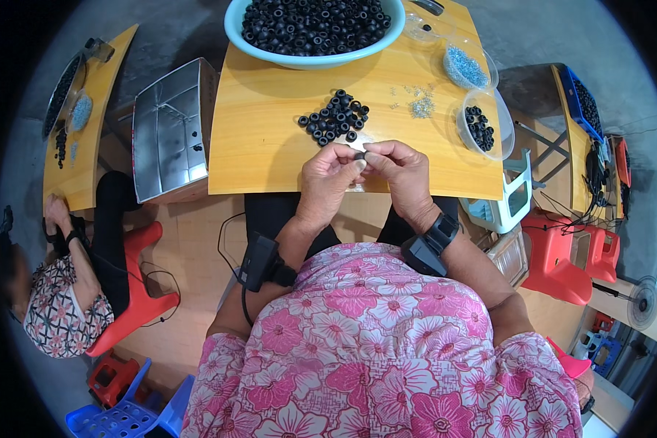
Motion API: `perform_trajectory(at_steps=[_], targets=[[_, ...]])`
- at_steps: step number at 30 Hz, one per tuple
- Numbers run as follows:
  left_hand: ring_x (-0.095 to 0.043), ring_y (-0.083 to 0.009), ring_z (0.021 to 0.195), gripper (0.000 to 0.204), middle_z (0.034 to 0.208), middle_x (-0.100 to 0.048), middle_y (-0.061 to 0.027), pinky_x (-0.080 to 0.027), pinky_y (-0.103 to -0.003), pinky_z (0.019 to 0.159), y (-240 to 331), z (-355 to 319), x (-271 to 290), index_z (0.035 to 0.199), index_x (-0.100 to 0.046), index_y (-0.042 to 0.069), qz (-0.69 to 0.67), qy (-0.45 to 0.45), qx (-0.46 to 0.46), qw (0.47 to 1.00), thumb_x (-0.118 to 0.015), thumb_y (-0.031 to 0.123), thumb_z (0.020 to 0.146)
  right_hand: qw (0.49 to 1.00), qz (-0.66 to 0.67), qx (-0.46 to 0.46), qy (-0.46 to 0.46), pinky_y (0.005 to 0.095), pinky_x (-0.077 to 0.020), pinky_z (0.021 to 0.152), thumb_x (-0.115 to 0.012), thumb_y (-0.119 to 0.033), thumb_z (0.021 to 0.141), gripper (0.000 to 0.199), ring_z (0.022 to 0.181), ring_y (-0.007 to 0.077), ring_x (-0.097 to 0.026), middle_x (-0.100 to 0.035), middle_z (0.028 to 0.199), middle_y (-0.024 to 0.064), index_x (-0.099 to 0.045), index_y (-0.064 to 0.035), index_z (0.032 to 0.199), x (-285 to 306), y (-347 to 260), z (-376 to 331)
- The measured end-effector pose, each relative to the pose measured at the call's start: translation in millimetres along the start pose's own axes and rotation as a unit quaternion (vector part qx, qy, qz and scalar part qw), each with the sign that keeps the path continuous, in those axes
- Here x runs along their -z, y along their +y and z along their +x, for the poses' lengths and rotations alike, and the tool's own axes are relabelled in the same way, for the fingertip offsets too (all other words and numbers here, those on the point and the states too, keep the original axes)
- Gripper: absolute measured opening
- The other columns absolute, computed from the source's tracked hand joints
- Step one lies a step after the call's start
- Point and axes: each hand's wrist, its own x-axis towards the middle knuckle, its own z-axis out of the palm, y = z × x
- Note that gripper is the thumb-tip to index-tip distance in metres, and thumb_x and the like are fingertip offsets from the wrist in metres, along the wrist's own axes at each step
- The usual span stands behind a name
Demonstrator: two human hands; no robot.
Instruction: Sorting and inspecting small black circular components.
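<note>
My left hand [328, 177] and my right hand [400, 174] meet at the near edge of the wooden table [263, 157]. Both are closed, thumbs and forefingers pinching one small black ring-shaped piece [360, 155] between them. My fingers cover most of it. Just beyond my fingertips lies a loose pile of similar black ring pieces [333, 120] with round holes. To its right is a small scatter of clear, glassy-looking bits [421, 106].
A light-blue basin [310, 60] heaped with black pieces stands at the back. Clear tubs at the right hold blue-clear bits [465, 68] and black pieces [479, 129]. Left of the table is a foil-lined box [169, 131]. Another person [66, 299] sits at the left table [87, 146].
</note>
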Motion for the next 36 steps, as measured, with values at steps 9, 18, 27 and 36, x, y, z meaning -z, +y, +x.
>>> perform_trajectory(at_steps=[9, 18, 27, 36], targets=[[-0.060, -0.0084, 0.074, 0.008, 0.086, -0.065, -0.0043, -0.050, -0.023, 0.067, 0, -2, -2, 0.099, -0.060, 0.002, 0.003, 0.009, 0.006, 1.000, -0.061, 0.004, 0.090, 0.999, 0.027, 0.014, 0.018, 0.0242, -0.0521, 0.076, -0.061, -0.005, 0.091, 0.016, 0.080, 0.0109, -0.063, -0.068, 0.089, 0.0073, -0.066, 0.0048, 0.103, -1, 3, -6], [-0.060, -0.0094, 0.073, 0.008, 0.086, -0.067, -0.0067, -0.051, -0.023, 0.069, -2, -1, 2, 0.099, -0.060, 0.000, -0.005, -0.009, -0.006, 1.000, -0.060, 0.002, 0.091, 0.977, 0.169, -0.122, -0.034, 0.0312, -0.0550, 0.081, -0.059, -0.007, 0.092, 0.018, 0.083, 0.0167, -0.065, -0.066, 0.094, 0.0102, -0.062, 0.0040, 0.106, 7, -7, 0], [-0.062, -0.0101, 0.076, 0.010, 0.087, -0.067, -0.0090, -0.052, -0.023, 0.069, 0, 1, 4, 0.100, -0.060, -0.003, 0.000, -0.006, 0.001, 1.000, -0.061, 0.000, 0.089, 0.948, 0.256, -0.159, -0.101, 0.0343, -0.0552, 0.085, -0.058, -0.008, 0.093, 0.019, 0.088, 0.0191, -0.065, -0.063, 0.097, 0.0106, -0.058, 0.0032, 0.109, 15, -2, 6], [-0.060, -0.0082, 0.075, 0.014, 0.085, -0.064, -0.0052, -0.052, -0.021, 0.069, 3, -2, 1, 0.102, -0.062, -0.002, -0.012, -0.003, 0.007, 1.000, -0.063, -0.001, 0.088, 0.914, 0.307, -0.182, -0.193, 0.0323, -0.0534, 0.086, -0.054, -0.013, 0.096, 0.025, 0.094, 0.0190, -0.065, -0.062, 0.106, 0.0101, -0.052, -0.0026, 0.118, 19, -9, 1]])
